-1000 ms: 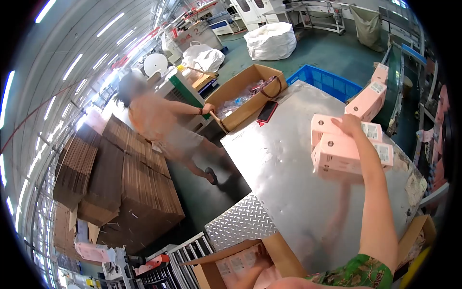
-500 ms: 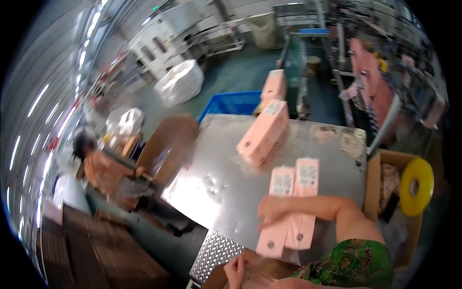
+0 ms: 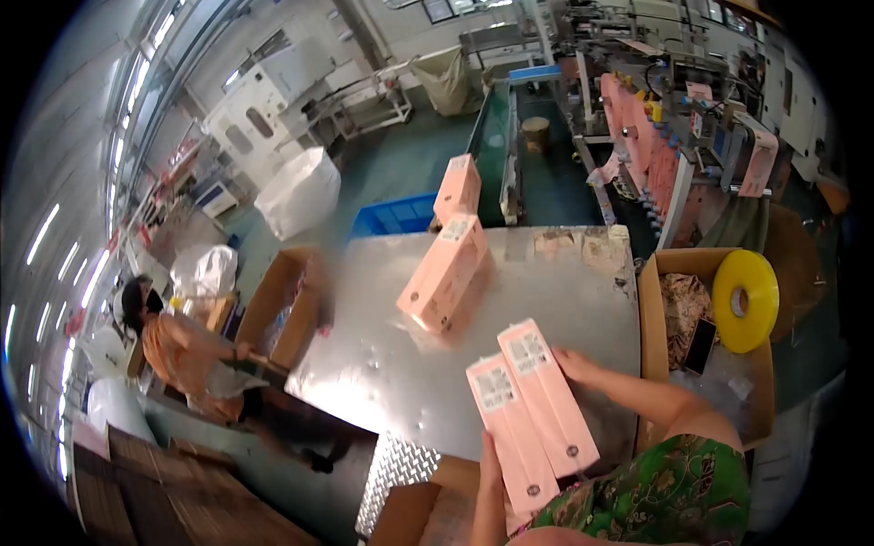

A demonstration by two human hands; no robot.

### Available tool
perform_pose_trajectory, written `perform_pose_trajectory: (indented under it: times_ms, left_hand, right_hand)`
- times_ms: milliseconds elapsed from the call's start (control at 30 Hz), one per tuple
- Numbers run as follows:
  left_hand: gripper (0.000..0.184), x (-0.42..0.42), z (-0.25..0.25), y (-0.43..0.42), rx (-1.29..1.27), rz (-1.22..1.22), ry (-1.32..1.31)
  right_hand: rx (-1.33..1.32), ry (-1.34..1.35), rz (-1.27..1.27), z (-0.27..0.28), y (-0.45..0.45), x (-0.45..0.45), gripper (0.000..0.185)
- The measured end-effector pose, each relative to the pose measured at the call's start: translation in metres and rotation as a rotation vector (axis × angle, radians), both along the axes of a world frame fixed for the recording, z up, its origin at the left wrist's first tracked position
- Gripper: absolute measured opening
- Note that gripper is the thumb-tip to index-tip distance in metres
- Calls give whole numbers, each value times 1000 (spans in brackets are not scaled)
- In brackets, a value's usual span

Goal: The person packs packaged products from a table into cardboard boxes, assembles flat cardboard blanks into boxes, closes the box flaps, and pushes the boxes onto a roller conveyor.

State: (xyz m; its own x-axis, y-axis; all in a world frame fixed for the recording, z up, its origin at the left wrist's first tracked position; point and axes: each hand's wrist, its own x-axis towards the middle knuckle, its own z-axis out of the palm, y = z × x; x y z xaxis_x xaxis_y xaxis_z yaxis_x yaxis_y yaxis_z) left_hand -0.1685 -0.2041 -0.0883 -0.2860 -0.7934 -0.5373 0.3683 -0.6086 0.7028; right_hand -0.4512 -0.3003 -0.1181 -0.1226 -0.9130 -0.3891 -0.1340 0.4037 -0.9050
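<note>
Two long pink packs with white printed labels lie side by side at the front of the metal table: the left pack [image 3: 514, 441] and the right pack [image 3: 552, 400]. Along the outer side of the left pack is my left hand [image 3: 491, 466], its fingers partly hidden. My right hand [image 3: 574, 366] grips the outer edge of the right pack near its labelled end. The two packs are pressed together between my hands, slightly tilted. Farther back, another pink pack [image 3: 446, 278] rests on the metal table [image 3: 364, 346], with one more pink pack [image 3: 458, 189] behind it.
An open carton [image 3: 648, 337] at the right holds a yellow tape roll [image 3: 728, 300] and a phone [image 3: 699, 346]. Below the table's front edge is another open carton [image 3: 405, 514]. A co-worker [image 3: 187, 350] stands left beside a carton [image 3: 296, 309]. A blue crate [image 3: 393, 217] sits behind the table.
My right hand has moved from atop the left pack to the right pack's outer side. My left hand has come up to the left pack. The two packs have turned, and the view has shifted.
</note>
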Motion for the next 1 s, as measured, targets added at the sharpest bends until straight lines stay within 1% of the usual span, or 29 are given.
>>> perform_pose_trajectory:
  times_ms: [33,67,100,133,200,233,300,333,400,433,500,600,633,667,700,733,800,833,867,900,933,967,1000]
  left_hand:
    - [76,-4,8,2,15,-12,19]
    - [76,-5,19,3,39,-10,34]
    - [74,0,19,6,61,-21,71]
    - [72,6,12,12,77,-21,115]
    - [68,30,-24,34,-41,89,97]
    - [65,42,-18,56,-163,154,15]
    - [62,57,10,102,-412,275,-168]
    - [61,66,26,129,-444,296,-249]
    - [62,87,59,185,-498,332,-415]
    - [64,95,67,210,-517,345,-502]
    - [61,112,61,257,-510,442,-634]
    - [57,127,32,319,-488,556,-812]
    - [56,130,27,334,-487,590,-869]
    - [55,133,22,351,-485,623,-927]
    - [49,138,46,354,-295,583,-770]
    - [43,144,71,357,-97,549,-628]
    - [49,151,54,352,-381,742,-851]
    - [52,156,49,339,-371,921,-742]
    - [56,161,43,327,-360,1094,-626]
    - [60,178,14,327,-232,1034,-761]
    - [65,201,-30,330,-103,962,-888]
    - [69,211,-54,333,22,879,-1009]
    - [69,211,-50,333,-7,829,-1079]
  right_hand:
    - [-14,44,-146,-2,22,24,73]
    - [35,33,-111,-4,33,28,72]
    - [89,20,-67,-7,37,29,71]
    - [142,13,-15,-8,39,33,71]
    - [50,-68,162,16,55,55,66]
    - [-5,-119,242,32,67,66,65]
    - [-215,-278,345,78,94,102,60]
    - [-314,-365,392,95,108,119,58]
    - [-279,-649,529,103,139,146,56]
    - [-249,-794,591,106,156,160,55]
    - [-315,-817,667,115,191,195,56]
    - [-78,-722,652,76,233,227,58]
    - [6,-750,635,68,242,237,57]
    - [-32,-775,680,60,249,247,56]
    - [-70,-802,725,54,256,258,54]
    - [-94,-783,666,48,263,273,52]
    - [228,-936,609,68,261,292,52]
    - [383,-958,548,85,258,307,52]
    - [463,-999,557,72,251,322,52]
    - [594,-912,648,59,242,338,54]
    - [722,-820,731,43,238,348,55]
    - [793,-682,843,23,241,352,59]
    - [846,-542,951,4,239,359,62]
